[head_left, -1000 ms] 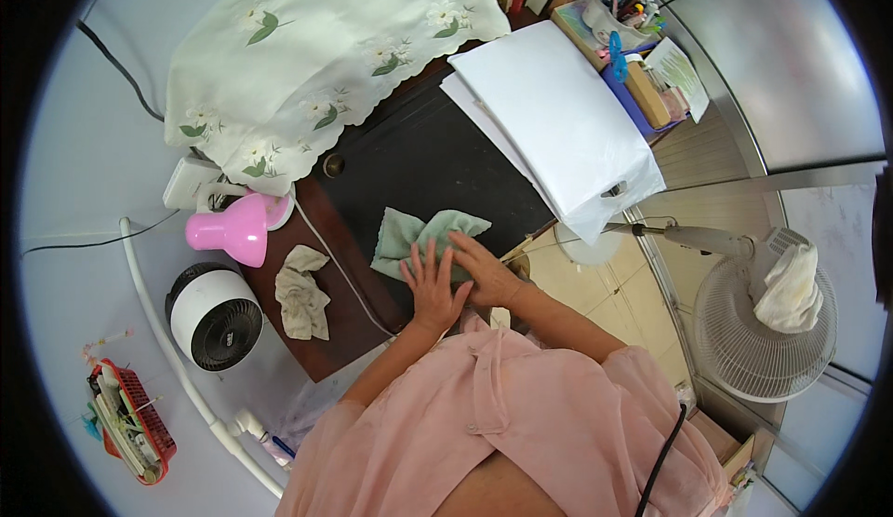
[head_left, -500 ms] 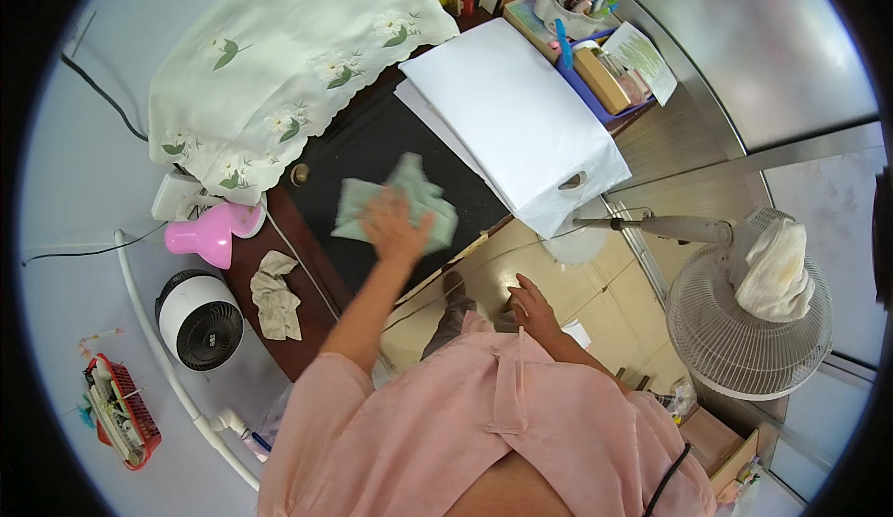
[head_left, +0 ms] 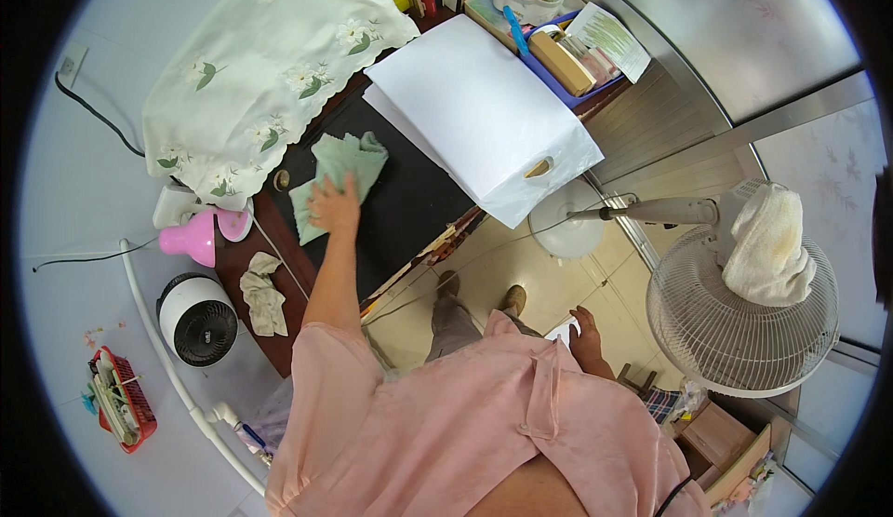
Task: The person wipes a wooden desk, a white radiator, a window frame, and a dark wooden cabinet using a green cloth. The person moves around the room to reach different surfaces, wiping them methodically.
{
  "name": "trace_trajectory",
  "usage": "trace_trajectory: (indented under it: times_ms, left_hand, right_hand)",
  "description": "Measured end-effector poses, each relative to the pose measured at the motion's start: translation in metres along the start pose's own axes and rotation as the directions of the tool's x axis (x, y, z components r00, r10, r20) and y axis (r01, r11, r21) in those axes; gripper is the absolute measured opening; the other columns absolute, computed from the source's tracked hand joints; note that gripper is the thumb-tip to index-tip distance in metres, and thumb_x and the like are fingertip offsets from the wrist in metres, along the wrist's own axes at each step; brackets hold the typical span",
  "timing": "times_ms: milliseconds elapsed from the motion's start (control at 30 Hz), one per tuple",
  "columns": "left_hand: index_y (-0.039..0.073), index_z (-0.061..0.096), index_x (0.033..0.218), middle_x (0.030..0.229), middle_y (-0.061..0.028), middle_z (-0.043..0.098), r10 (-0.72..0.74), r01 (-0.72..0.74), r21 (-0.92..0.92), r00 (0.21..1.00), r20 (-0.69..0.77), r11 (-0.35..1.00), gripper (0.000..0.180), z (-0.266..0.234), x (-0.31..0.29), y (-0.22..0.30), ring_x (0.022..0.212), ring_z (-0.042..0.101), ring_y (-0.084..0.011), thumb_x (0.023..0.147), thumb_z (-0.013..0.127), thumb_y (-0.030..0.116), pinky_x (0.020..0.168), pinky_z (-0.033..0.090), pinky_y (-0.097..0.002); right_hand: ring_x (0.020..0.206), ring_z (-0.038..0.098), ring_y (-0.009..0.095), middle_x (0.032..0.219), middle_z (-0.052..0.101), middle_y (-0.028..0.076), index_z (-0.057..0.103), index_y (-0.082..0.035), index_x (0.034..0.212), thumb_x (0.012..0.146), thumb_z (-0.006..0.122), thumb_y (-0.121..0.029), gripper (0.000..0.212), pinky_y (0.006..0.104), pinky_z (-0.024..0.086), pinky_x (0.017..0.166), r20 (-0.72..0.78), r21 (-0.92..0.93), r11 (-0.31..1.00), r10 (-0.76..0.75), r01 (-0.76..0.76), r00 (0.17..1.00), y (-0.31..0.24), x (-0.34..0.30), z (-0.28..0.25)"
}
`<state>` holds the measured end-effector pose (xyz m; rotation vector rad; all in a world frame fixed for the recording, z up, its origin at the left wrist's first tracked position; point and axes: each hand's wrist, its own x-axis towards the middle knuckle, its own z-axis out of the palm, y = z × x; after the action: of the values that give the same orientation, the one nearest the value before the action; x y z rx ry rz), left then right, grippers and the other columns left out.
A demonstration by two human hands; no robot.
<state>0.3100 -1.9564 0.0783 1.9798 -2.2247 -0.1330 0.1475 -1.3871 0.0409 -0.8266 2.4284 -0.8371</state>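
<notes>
My left hand (head_left: 335,207) lies flat, fingers spread, on a pale green cloth (head_left: 358,159). The crumpled cloth rests on the black desk surface (head_left: 409,201), close to a small round brownish object (head_left: 281,180) at the desk's left side. Beneath the palm part of the cloth is hidden. Away from the desk, my right hand (head_left: 585,338) hangs over the floor at my right side, holding nothing that I can see, its fingers loosely apart. A stack of large white sheets (head_left: 474,98) in a clear plastic bag covers the desk's right part.
A flowered white cover (head_left: 270,70) drapes over something at the back left. Left stand a pink lamp (head_left: 191,240), a small black-and-white fan (head_left: 197,320) and a crumpled rag (head_left: 263,295). A blue tray (head_left: 575,98) sits back right; a standing fan (head_left: 744,312) is at right.
My left hand and the green cloth have slid left across the black surface. My right hand has moved outward to the right and lower. The whole view has shifted slightly.
</notes>
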Motion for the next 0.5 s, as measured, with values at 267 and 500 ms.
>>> trace_trajectory:
  times_ms: [267,500]
  left_hand:
    - [0.022,0.053,0.133,0.146,-0.008,0.039,0.91,-0.912,-0.062,0.398,0.116,0.406,0.061,-0.024,-0.156,0.038,0.131,0.036,-0.0355,0.075,0.07,0.033,0.101,0.029,-0.0596]
    - [0.006,0.053,0.132,0.133,-0.0172,0.053,0.601,-0.605,-0.079,0.797,-0.068,0.793,0.052,0.009,-0.01,-0.044,0.122,0.048,-0.0363,0.084,0.064,0.025,0.099,0.038,-0.0483]
  right_hand:
    - [0.112,0.058,0.032,0.122,0.059,0.015,0.059,-0.007,0.118,0.084,0.064,-0.003,0.035,0.0381,0.049,0.092,0.055,0.105,0.993,-0.063,0.057,0.997,-0.033,0.016,0.029]
    - [0.093,0.066,0.029,0.117,0.061,0.014,0.059,-0.008,0.117,0.086,0.063,-0.004,0.031,0.0365,0.054,0.08,0.013,0.165,0.983,-0.083,0.079,0.997,-0.063,0.029,0.051]
